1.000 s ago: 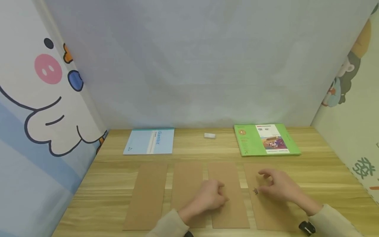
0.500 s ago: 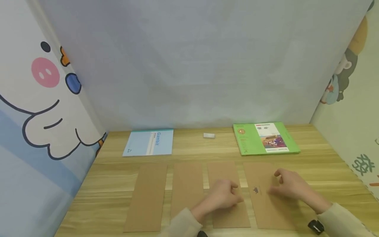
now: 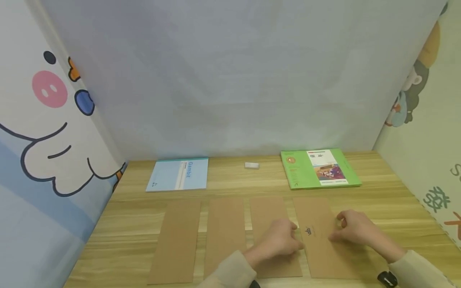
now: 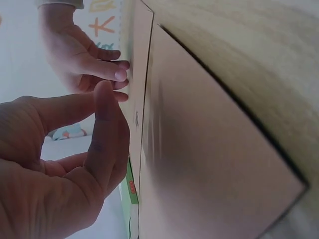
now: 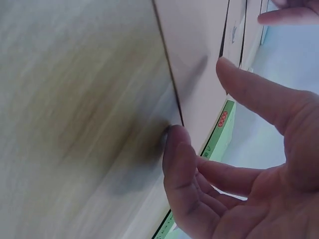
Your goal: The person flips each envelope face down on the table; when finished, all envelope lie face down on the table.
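Several flat brown kraft-coloured rectangles lie in a row on the table. The rightmost brown rectangle carries a small dark printed mark. My right hand is at its right side, thumb above its surface. In the right wrist view, the fingertips are at its edge, thumb and fingers apart with nothing between them. My left hand hovers over the neighbouring brown rectangle, its fingertips near that piece's right side. The left wrist view shows the left thumb and fingers loosely bent, holding nothing.
Behind the row lie a light blue notebook on the left, a small white block in the middle and a green book on the right. A grey backdrop stands behind the wooden table, with printed panels at both sides.
Both hands have moved to the right. The left has crossed toward the right side of its brown rectangle; the right has drawn back from the printed mark toward the right edge.
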Demonstrator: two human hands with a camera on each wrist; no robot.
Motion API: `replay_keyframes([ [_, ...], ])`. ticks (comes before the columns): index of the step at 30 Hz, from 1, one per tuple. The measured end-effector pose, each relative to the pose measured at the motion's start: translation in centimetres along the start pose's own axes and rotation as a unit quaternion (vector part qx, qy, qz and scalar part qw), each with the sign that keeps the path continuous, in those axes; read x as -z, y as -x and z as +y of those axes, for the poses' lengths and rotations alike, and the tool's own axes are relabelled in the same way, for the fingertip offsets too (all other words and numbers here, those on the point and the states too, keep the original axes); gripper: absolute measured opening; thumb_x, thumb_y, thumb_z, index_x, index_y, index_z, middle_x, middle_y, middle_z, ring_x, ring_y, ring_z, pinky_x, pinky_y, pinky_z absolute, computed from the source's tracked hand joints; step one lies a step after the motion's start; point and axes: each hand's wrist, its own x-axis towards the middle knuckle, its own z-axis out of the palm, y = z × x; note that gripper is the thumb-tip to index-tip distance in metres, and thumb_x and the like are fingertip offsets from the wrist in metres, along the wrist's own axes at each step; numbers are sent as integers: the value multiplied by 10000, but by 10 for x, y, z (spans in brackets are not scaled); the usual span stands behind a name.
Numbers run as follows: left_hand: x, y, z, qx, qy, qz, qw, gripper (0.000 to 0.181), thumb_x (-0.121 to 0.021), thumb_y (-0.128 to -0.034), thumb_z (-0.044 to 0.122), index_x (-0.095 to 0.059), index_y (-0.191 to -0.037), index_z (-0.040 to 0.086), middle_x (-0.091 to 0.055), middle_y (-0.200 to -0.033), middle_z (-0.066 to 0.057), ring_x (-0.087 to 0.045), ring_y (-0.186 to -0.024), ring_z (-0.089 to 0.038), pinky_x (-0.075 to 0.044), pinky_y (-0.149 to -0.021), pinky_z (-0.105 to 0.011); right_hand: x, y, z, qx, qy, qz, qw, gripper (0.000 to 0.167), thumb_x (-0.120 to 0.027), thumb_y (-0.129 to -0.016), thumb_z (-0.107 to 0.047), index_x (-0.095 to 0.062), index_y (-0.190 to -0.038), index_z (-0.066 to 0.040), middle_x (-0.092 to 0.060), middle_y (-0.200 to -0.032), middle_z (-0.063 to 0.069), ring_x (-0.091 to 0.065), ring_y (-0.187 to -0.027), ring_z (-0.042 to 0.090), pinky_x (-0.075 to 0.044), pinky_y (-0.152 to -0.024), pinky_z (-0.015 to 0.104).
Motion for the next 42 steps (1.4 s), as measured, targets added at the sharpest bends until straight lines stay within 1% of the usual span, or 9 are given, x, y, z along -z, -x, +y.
replay_keyframes([
  [3,-4,-3,3,80,-174,-11,9998,326,-786,-753,127,-672,-1025,-12,-522,-422,18,-519,-340,-109,-491,-496,-185,-1,1,0,-36,-15,33,10000,788,-873,-621,-343,-540,-1093,194,-615,-861,149,-596,-784,301,-514,-689,460],
  [6,-6,-5,9,188,-353,-108,9991,159,-774,-750,101,-635,-790,34,-523,-410,-5,-515,-324,-121,-413,-347,-195,-2,1,-1,-45,-5,46,10000,810,-881,-597,-360,-544,-1087,190,-621,-869,170,-602,-789,322,-515,-693,473],
  [7,-7,-6,11,209,-461,-132,9986,169,-770,-749,93,-606,-727,56,-523,-406,-10,-517,-322,-125,-399,-332,-192,-2,1,-2,-57,-6,47,10000,812,-884,-591,-361,-546,-1084,188,-622,-870,174,-603,-790,325,-516,-691,473],
  [11,-9,-6,17,197,-1021,-108,9945,174,-738,-724,49,-587,-640,60,-508,-381,-6,-501,-304,-111,-370,-315,-178,-3,2,-7,-112,-33,44,9999,803,-890,-585,-335,-540,-1079,192,-618,-869,178,-602,-790,331,-514,-699,480],
  [19,-11,-9,19,-11,-1000,-82,9950,107,-674,-667,-42,-607,-696,36,-498,-412,-2,-470,-301,-90,-364,-312,-174,-5,0,-10,-214,-29,82,9997,745,-886,-597,-219,-519,-1079,214,-627,-860,211,-610,-785,354,-513,-714,492],
  [28,-17,-11,21,-288,-997,-13,9946,142,-677,-661,-47,-586,-621,54,-429,-369,30,-374,-280,-67,-319,-294,-175,-5,0,-7,-300,-208,-42,9993,699,-878,-620,-163,-514,-1084,214,-633,-880,255,-622,-807,386,-523,-710,489],
  [32,-18,-11,21,-358,-962,56,9947,218,-683,-666,-56,-541,-558,69,-369,-355,43,-336,-279,-63,-305,-288,-171,-5,1,-4,-339,-344,-41,9988,700,-878,-620,-163,-514,-1094,201,-635,-873,206,-622,-788,343,-527,-694,472],
  [36,-18,-11,22,-297,-1023,82,9943,158,-673,-665,-56,-576,-584,39,-356,-351,49,-331,-279,-60,-301,-292,-165,-3,2,-1,-287,-416,-28,9987,708,-880,-618,-184,-520,-1100,190,-633,-877,172,-619,-784,317,-528,-690,469],
  [42,-18,-10,22,-440,-718,-10,9964,196,-637,-648,-98,-568,-538,50,-356,-338,41,-315,-261,-61,-285,-275,-172,0,4,6,-319,-618,-45,9976,680,-881,-614,-227,-558,-1080,147,-628,-883,125,-612,-796,283,-525,-679,453],
])
